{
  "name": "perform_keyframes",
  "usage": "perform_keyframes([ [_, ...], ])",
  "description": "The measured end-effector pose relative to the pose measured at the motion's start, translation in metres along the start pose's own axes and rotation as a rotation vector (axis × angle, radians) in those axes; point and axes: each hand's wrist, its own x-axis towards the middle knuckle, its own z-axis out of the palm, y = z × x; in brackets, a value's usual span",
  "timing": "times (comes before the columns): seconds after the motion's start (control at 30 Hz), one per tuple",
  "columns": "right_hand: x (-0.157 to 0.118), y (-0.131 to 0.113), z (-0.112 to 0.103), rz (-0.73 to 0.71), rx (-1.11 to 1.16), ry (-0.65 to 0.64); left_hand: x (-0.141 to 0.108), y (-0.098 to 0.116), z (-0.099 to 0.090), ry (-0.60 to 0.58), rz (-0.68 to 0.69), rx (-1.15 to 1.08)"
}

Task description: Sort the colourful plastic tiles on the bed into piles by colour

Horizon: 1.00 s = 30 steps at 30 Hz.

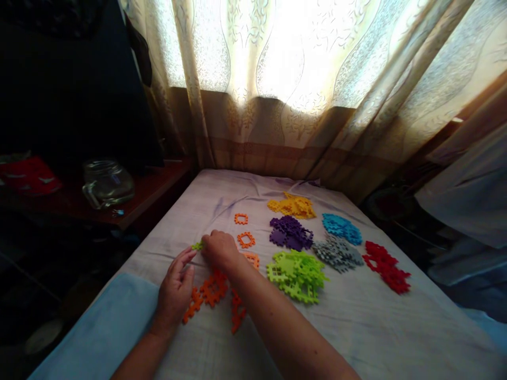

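Observation:
A small lime-green interlocking plastic piece point(197, 246) shows between my two hands. My right hand point(220, 251) is closed, with the piece's edge at its fingertips; the rest of the piece is hidden behind the fingers. My left hand point(176, 287) has its fingertips close to the piece's left end, thumb apart from the fingers; whether it touches the piece I cannot tell. Orange interlocking pieces point(214, 288) lie under and between my hands, partly covered by my right forearm. Two orange frame pieces point(246, 240) lie beyond my right hand.
Right of my forearm sit piles of lime-green point(298, 277), purple point(291, 233), yellow point(295, 206), grey point(337, 252), blue point(341, 228) and red pieces point(386, 266). A light-blue cloth point(114, 316) covers the bed's left edge. A glass jar point(108, 183) stands on the wooden desk.

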Motion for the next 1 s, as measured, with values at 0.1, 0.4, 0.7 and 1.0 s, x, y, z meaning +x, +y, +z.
perform_keyframes([
  [0.1, -0.002, 0.005, -0.004, 0.018, 0.004, 0.007, 0.0, 0.002, 0.0, -0.009, -0.012, 0.014],
  [0.4, -0.108, 0.108, -0.049, 0.328, 0.286, 0.29, 0.001, 0.007, 0.0, -0.028, -0.015, 0.055],
  [0.7, -0.174, 0.163, -0.031, 0.467, 0.092, 0.352, 0.003, 0.009, 0.0, -0.024, 0.002, 0.071],
  [1.0, -0.144, 0.126, -0.026, 0.254, -0.003, 0.128, 0.004, 0.008, -0.001, -0.029, 0.002, 0.073],
])
